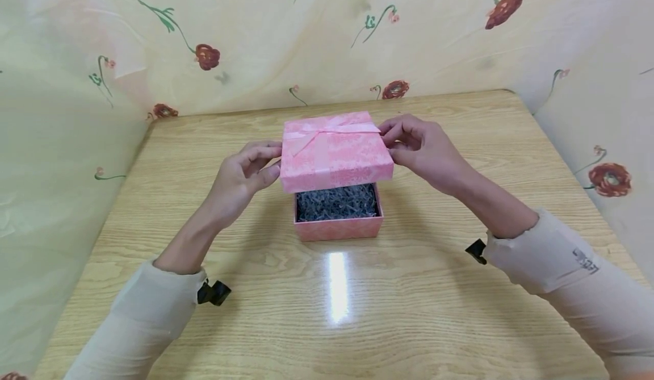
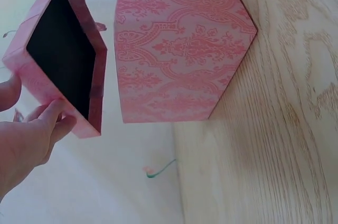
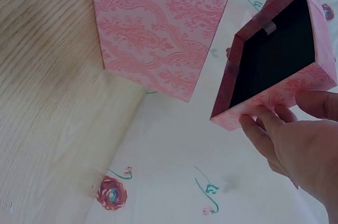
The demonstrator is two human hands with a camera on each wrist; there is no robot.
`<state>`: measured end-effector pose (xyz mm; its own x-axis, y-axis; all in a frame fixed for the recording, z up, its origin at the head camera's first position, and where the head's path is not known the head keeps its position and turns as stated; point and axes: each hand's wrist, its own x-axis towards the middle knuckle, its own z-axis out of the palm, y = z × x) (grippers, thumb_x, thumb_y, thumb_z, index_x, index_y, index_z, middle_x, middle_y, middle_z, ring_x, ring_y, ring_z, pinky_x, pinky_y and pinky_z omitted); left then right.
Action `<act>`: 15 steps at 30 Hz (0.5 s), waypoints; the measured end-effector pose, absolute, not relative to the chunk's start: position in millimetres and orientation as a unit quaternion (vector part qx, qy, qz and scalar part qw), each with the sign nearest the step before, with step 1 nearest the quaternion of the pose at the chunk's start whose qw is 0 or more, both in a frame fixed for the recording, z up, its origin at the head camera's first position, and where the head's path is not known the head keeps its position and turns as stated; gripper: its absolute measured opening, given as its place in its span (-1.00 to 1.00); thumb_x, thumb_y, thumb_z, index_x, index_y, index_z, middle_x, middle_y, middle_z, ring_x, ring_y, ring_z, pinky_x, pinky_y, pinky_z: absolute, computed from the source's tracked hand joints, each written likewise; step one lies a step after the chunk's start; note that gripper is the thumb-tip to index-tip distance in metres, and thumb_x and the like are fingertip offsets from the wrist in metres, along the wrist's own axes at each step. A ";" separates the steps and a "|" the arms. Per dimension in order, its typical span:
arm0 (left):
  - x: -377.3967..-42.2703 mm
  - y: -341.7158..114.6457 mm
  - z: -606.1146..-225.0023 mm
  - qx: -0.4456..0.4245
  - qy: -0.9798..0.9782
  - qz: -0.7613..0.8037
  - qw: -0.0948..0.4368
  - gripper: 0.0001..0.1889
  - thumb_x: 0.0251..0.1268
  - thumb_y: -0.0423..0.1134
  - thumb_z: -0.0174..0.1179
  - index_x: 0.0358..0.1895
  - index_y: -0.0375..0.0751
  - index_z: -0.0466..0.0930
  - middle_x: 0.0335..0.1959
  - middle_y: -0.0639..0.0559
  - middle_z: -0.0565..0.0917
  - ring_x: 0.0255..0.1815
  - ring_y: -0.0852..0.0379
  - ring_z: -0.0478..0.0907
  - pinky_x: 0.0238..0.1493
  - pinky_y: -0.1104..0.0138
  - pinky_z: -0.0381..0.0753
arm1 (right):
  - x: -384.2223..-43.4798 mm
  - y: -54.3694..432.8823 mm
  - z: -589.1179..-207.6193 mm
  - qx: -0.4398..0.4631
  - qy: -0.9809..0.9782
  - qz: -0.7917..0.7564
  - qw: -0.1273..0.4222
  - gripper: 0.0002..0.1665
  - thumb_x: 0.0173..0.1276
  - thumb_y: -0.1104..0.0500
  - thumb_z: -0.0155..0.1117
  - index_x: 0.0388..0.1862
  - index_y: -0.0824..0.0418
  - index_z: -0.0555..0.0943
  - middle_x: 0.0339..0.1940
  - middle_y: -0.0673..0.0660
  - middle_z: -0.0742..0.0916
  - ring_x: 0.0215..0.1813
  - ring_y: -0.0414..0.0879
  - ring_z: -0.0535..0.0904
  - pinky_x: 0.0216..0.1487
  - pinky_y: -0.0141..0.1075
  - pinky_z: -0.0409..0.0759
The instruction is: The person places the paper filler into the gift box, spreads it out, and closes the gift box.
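Observation:
A pink patterned box lid (image 1: 342,161) with a ribbon bow is held above an open pink box (image 1: 339,229) in the head view. Dark shredded paper (image 1: 337,203) fills the box. My left hand (image 1: 242,175) grips the lid's left side, and my right hand (image 1: 421,150) grips its right side. Both wrist views show the lid's black inside (image 2: 66,55) facing the box and a gap between lid and box. In the right wrist view, the fingers of my right hand (image 3: 303,145) press along the lid's side wall. The box stands upright on the table.
The wooden table (image 1: 245,323) stretches around the box and reflects a bright light in front of it. Cream cloth (image 1: 286,45) printed with red flowers hangs behind and at both sides of the table. Small black devices (image 1: 214,293) sit at both sleeve cuffs.

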<state>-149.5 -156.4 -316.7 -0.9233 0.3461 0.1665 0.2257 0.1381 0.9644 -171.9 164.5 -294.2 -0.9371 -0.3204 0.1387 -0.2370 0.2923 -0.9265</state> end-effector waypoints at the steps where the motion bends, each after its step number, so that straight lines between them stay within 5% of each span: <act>1: -149.5 -157.0 -317.0 0.191 0.754 0.626 0.049 -0.65 0.39 -0.39 0.11 0.17 -0.49 0.44 0.28 -0.12 0.38 0.35 0.01 0.33 0.19 0.38 0.45 | -172.2 165.0 -295.0 -0.179 0.800 -0.572 0.035 -0.90 0.32 0.43 0.15 -0.23 0.49 0.56 0.09 0.17 0.54 0.09 -0.10 0.55 0.05 -0.46 0.54; 15: -148.9 -157.3 -319.8 0.195 0.727 0.655 0.065 -0.64 0.29 -0.53 0.16 0.13 -0.58 0.42 0.26 -0.16 0.36 0.35 -0.10 0.34 0.16 0.33 0.49 | -171.2 164.7 -304.3 -0.227 0.778 -0.584 0.029 -0.91 0.24 0.58 0.13 -0.28 0.55 0.45 0.07 0.23 0.46 0.11 -0.06 0.49 0.22 -0.43 0.42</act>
<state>-148.9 -157.3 -319.8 -0.9152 0.3695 0.1607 0.1980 0.0651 0.9780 -171.2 164.7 -304.3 -0.8948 -0.3883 0.2204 -0.3200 0.2135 -0.9231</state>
